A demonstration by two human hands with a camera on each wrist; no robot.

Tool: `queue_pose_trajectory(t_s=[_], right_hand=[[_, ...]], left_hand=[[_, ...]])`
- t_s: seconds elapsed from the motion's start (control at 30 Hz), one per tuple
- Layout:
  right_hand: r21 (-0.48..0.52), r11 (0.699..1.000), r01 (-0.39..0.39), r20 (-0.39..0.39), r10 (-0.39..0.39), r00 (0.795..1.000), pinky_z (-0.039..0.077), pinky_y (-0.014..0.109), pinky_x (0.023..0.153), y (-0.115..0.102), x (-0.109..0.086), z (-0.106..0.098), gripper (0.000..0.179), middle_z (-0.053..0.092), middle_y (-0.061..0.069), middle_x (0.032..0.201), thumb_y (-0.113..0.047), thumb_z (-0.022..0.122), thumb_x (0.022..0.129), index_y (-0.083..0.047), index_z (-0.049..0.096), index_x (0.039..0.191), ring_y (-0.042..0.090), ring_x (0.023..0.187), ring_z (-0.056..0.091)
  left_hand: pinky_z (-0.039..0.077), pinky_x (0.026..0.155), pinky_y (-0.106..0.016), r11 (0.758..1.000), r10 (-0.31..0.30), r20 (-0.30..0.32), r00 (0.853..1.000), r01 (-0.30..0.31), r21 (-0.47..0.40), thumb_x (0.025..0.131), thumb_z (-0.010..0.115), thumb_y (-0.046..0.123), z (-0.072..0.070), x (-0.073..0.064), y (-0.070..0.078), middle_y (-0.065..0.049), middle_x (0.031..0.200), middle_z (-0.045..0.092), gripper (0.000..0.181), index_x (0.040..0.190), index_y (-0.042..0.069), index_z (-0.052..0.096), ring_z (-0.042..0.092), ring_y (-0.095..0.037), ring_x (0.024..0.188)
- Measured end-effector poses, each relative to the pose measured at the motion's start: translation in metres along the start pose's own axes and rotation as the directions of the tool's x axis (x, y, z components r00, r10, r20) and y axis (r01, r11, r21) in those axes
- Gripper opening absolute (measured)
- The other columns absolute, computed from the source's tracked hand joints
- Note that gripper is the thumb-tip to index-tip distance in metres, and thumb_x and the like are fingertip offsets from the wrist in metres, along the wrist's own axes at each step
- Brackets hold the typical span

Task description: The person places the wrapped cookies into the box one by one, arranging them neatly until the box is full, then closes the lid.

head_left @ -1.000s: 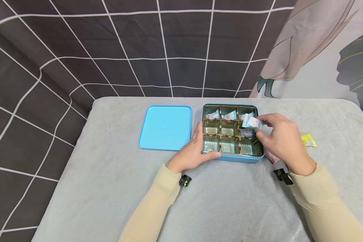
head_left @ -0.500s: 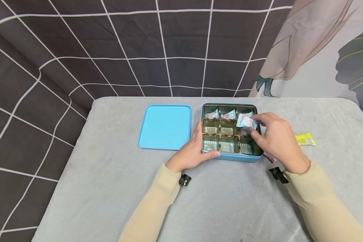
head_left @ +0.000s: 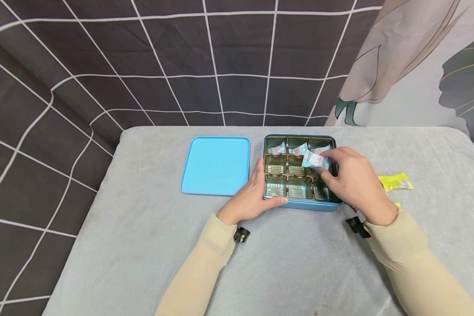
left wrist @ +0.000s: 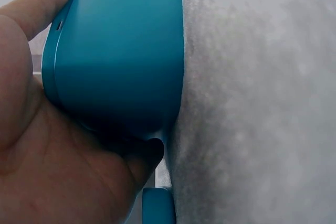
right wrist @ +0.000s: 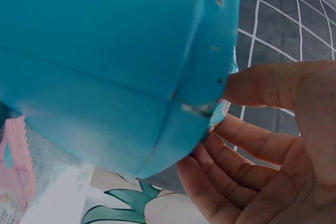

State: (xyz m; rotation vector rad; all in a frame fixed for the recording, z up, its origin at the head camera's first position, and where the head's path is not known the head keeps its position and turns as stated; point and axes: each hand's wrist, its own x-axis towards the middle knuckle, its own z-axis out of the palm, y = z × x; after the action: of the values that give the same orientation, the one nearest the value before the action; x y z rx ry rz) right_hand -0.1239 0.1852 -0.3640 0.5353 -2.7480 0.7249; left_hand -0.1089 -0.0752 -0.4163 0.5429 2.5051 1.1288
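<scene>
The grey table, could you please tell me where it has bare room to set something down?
Bare patches lie left of the blue lid and in front of the blue tin, between the beige sleeves. It is crowded at the tin's right, with the right hand, yellow packet and pink packet; the left hand crowds the lid-tin gap.

The head view looks forward and down from well above the bare fingers point(head_left: 256, 173); both wrist views face them from close behind, all sharing the blue rectangular metal tin point(head_left: 312, 206)
</scene>
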Motion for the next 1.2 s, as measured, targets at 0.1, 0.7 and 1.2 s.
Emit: queue_pose_trajectory(t_s=[0.1,0.7,1.2], right_hand=[[-0.006,1.0,0.004,0.008,-0.004,1.0,0.049,0.053,0.077,-0.002,0.002,0.001,0.033,0.067,0.02,0.108,-0.007,0.071,0.082,0.005,0.07,0.113,0.033,0.09,0.062],[-0.015,1.0,0.01,0.065,-0.009,0.998,0.048,0.051,0.074,-0.01,0.01,0.009,0.032,0.067,0.02,0.111,-0.008,0.07,0.083,0.005,0.071,0.111,0.032,0.087,0.058],[-0.035,0.999,0.033,0.083,-0.03,0.996,0.05,0.054,0.078,-0.012,0.012,0.018,0.03,0.064,0.023,0.114,-0.006,0.069,0.084,0.008,0.07,0.11,0.037,0.095,0.062]], left_hand=[[0.013,0.122,-0.039,1.0,-0.002,-0.004,1.0,0.002,-0.002,0.092,0.065,0.059,0.0,0.0,0.0,-0.01,0.166,-0.023,0.12,0.157,0.007,-0.021,-0.014,-0.013,0.151],[0.013,0.122,-0.039,1.0,0.006,-0.007,1.0,-0.006,-0.026,0.092,0.066,0.057,0.0,0.0,-0.001,-0.011,0.166,-0.022,0.12,0.157,0.006,-0.021,-0.012,-0.013,0.151],[0.014,0.122,-0.04,1.0,0.003,-0.007,1.0,-0.003,-0.018,0.091,0.066,0.059,0.001,0.001,-0.002,-0.011,0.166,-0.022,0.121,0.157,0.007,-0.021,-0.011,-0.016,0.151]])
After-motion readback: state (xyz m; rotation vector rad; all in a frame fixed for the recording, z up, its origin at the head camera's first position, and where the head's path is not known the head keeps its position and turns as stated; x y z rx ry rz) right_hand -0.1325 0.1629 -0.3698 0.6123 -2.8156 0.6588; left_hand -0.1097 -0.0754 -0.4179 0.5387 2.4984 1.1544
